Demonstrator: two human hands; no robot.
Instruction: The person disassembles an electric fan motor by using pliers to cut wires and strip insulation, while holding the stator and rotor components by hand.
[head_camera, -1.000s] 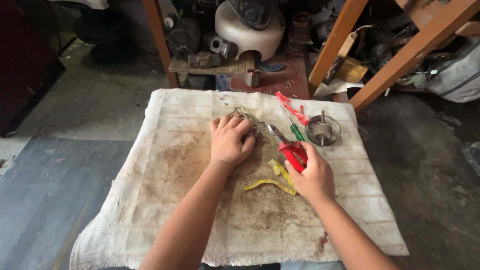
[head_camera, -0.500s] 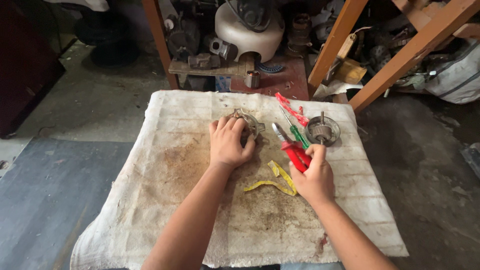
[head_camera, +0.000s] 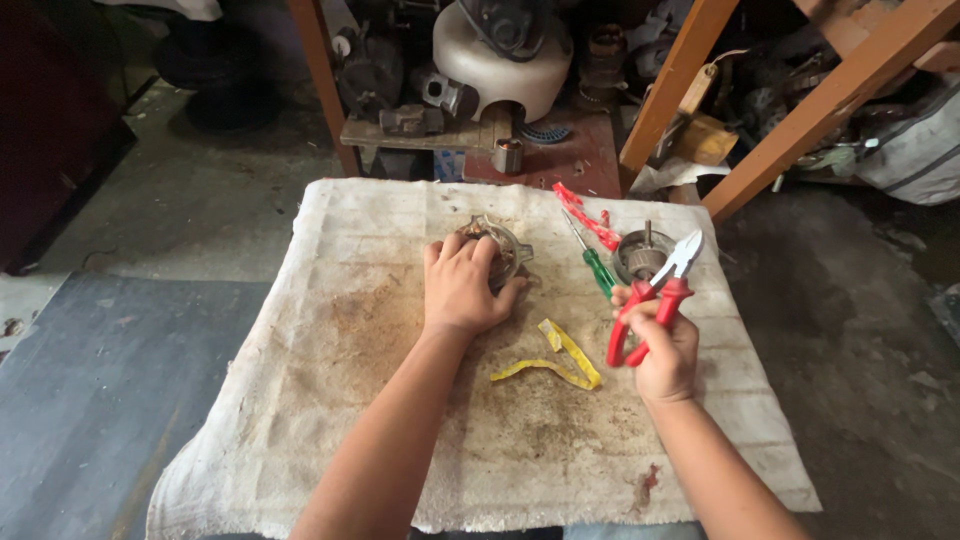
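My left hand (head_camera: 462, 285) rests on a round metal motor part (head_camera: 503, 247) at the middle of a stained white cloth (head_camera: 330, 340), fingers curled over it. My right hand (head_camera: 658, 345) grips red-handled pliers (head_camera: 655, 297), jaws pointing up and to the right, lifted off the cloth. Just beyond the jaws sits a small round metal housing (head_camera: 640, 256) with a shaft. A green-handled screwdriver (head_camera: 592, 262) lies between my hands, and yellow strips (head_camera: 560, 360) lie on the cloth below it.
Red strips (head_camera: 583, 215) lie near the cloth's far edge. Beyond it stand a low wooden shelf (head_camera: 430, 132) with engine parts, a cream tank (head_camera: 500, 60) and slanted orange wooden beams (head_camera: 800, 110). Concrete floor surrounds the cloth, with a dark mat (head_camera: 90, 390) on the left.
My right hand has lifted the pliers and swung them to the right, away from the part under my left hand. My left hand has stayed on the part.
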